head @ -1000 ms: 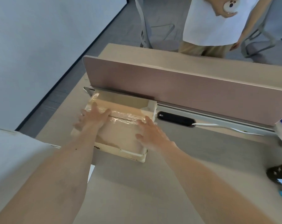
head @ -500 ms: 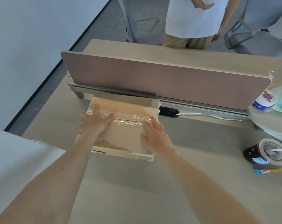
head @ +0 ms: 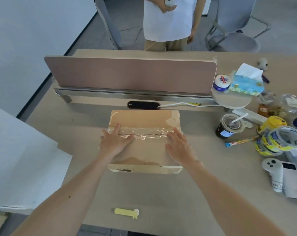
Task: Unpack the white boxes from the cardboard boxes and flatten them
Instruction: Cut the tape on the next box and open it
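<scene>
A closed cardboard box (head: 144, 120) lies on the beige desk (head: 161, 198) in front of me, its top seam sealed with clear tape. My left hand (head: 114, 140) lies flat on the left part of the lid, fingers straight and thumb along the taped seam. My right hand (head: 179, 147) lies flat on the right part of the lid, fingers straight and pointing away from me. Neither hand grips anything. No white boxes show; the lid hides the contents.
A pink divider panel (head: 130, 74) runs behind the box. A small yellow tool (head: 127, 212) lies near the front edge. Tape rolls (head: 278, 140), a lidded drink cup (head: 229, 125), tissues (head: 246, 80) and a white controller (head: 274, 172) crowd the right. A person (head: 169, 19) stands beyond the desk.
The box has slid toward me and away from the divider, with both hands still flat on its lid. The view has swung right and down, showing the cluttered right side.
</scene>
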